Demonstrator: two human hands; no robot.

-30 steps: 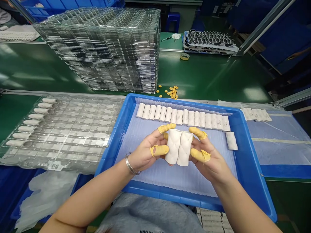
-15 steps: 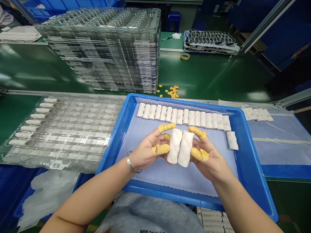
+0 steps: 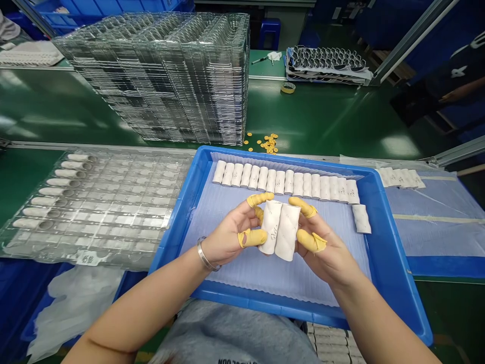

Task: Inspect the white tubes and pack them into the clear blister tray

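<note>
Over the blue tray my two hands hold a pair of white ribbed cylinders side by side, tilted a little. My left hand pinches the left cylinder with yellow finger cots on thumb and fingertips. My right hand grips the right cylinder the same way. Behind them a row of white cylinders lies along the tray's far side, and one lone cylinder lies at the right.
A clear blister tray with several white pieces in its left column lies at my left. A tall stack of clear trays stands behind it. Yellow finger cots lie scattered on the green belt. More white cylinders rest at the right.
The two cylinders have turned slightly in my fingers and tilted; my thumbs shifted along them. Both hands stay in the same place over the tray.
</note>
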